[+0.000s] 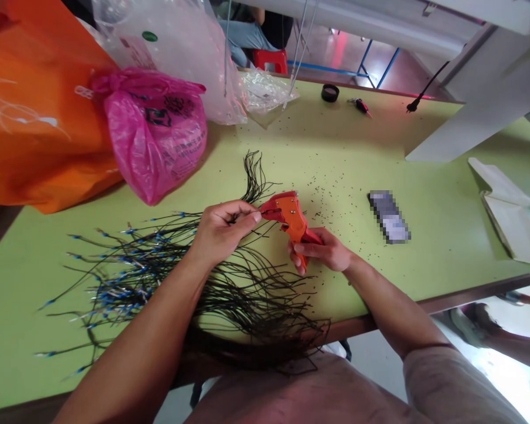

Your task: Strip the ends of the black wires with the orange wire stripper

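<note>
My left hand (223, 231) pinches a few thin black wires and holds their ends at the jaws of an orange wire stripper (289, 221). My right hand (322, 250) wraps around the stripper's handles. A large bundle of black wires (229, 288) fans out beneath my left forearm and over the table's front edge. Many of the wires end in blue-and-silver crimped terminals (119, 277), which lie spread towards the left. Another loose tuft of black wires (254, 179) rises beyond my left hand.
Small black clippings speckle the green table (380, 277). A pink plastic bag (156, 135), orange bag (39, 112) and clear bag (189, 59) crowd the far left. A blurred rectangular object (389, 217) and folded white paper (507, 215) lie to the right.
</note>
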Demonstrator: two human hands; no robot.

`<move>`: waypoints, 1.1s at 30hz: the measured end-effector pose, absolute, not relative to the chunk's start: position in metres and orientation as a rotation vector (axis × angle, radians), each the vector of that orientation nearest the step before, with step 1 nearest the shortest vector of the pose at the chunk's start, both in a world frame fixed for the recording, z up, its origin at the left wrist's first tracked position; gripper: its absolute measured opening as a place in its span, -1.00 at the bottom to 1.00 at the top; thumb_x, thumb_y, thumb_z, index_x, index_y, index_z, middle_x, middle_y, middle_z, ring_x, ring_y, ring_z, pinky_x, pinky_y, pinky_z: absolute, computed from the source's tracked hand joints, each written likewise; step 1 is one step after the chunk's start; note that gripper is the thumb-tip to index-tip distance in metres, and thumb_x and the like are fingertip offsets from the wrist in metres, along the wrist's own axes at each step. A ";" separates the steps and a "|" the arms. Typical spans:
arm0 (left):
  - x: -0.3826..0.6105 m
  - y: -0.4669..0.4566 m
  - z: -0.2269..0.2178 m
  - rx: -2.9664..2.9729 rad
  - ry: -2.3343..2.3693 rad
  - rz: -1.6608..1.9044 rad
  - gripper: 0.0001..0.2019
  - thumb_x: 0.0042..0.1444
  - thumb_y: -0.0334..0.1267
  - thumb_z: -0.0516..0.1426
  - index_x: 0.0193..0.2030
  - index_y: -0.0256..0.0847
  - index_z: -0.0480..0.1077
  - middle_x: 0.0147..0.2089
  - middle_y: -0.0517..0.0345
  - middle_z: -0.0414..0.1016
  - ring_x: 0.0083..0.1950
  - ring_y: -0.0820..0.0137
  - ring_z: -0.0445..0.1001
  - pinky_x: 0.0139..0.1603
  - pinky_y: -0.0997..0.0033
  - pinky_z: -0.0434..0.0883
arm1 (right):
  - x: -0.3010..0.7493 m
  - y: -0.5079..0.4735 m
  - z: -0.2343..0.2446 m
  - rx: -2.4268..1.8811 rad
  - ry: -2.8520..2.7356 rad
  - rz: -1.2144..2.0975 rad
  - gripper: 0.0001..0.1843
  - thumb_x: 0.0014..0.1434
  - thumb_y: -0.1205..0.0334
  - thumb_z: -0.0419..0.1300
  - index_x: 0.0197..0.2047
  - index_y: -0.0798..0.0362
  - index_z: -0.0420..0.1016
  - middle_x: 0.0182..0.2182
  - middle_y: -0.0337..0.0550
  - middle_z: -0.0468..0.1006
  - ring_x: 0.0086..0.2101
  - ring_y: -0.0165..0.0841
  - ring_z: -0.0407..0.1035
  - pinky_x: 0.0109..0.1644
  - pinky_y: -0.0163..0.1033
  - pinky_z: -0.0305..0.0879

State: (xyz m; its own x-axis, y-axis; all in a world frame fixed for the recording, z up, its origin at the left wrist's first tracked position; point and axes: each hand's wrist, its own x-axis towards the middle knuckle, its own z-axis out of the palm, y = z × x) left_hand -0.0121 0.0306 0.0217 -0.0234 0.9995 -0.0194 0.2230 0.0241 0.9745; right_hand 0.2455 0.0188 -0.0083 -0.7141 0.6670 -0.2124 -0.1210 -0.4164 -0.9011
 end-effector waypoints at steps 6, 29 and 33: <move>-0.009 0.028 0.019 1.261 1.495 1.119 -0.76 -0.11 -0.08 0.34 -0.43 -0.23 0.60 -0.65 0.34 0.27 -0.59 0.54 0.13 -0.55 0.48 0.04 | 0.237 0.016 -0.004 -0.849 -1.283 2.120 -0.46 0.23 -0.18 0.51 -0.32 0.11 0.46 -0.51 -0.27 0.56 -0.57 -0.42 0.50 -0.45 -0.32 0.49; 0.003 0.010 0.015 1.700 1.295 0.562 -0.60 0.11 0.11 0.33 -0.07 -0.14 0.68 -0.32 0.14 0.70 -0.43 0.35 0.51 -0.36 0.38 0.48 | 0.264 0.041 -0.011 -0.768 -0.967 1.867 -0.49 0.17 -0.05 0.53 0.04 0.01 0.50 -0.24 -0.18 0.66 -0.25 -0.23 0.66 -0.11 -0.14 0.64; 0.008 -0.001 0.015 2.008 1.156 0.256 -0.41 0.23 0.25 0.21 0.21 -0.10 0.62 -0.16 0.04 0.77 -0.21 0.11 0.69 -0.11 0.17 0.58 | 0.263 0.041 -0.012 -0.820 -0.962 1.805 -0.46 0.14 -0.07 0.53 0.04 0.01 0.49 -0.25 -0.19 0.65 -0.26 -0.23 0.65 -0.14 -0.14 0.64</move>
